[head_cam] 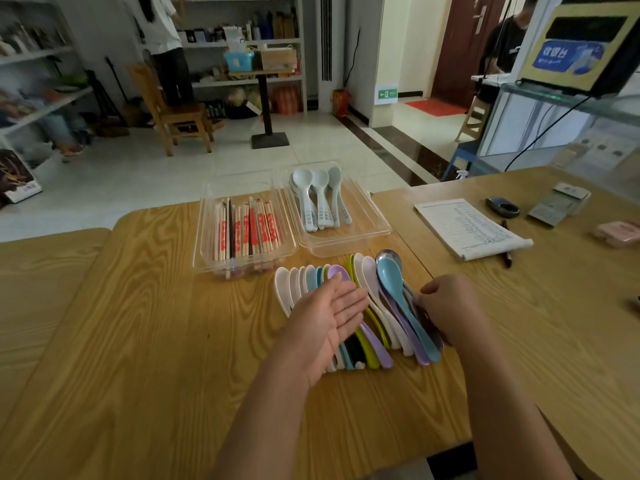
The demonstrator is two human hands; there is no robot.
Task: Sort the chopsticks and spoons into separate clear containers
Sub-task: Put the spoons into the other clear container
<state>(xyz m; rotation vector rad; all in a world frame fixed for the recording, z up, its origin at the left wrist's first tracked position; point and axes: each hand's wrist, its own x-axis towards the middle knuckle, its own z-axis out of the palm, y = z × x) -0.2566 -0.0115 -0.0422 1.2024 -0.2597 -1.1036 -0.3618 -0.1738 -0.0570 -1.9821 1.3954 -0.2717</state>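
Note:
A row of plastic spoons [377, 306] in white, blue, green and purple lies on the wooden table [156, 323], bowls pointing away from me. My left hand [325, 323] hovers flat and open over the left part of the row, palm turned right. My right hand [446, 310] presses against the right end of the row, fingers curled on the blue and purple spoons and a metal spoon [388, 255]. Beyond them stand two clear containers: the left one [204, 237] holds wrapped chopsticks [247, 230], the right one [367, 233] holds pale grey spoons [320, 199].
To the right on the adjoining table lie a printed ledger [467, 226], a pen [506, 247], a dark small object [502, 206], a card stack [559, 204] and a pink case [618, 232]. A wooden chair [169, 105], shelves and two standing people are across the floor behind.

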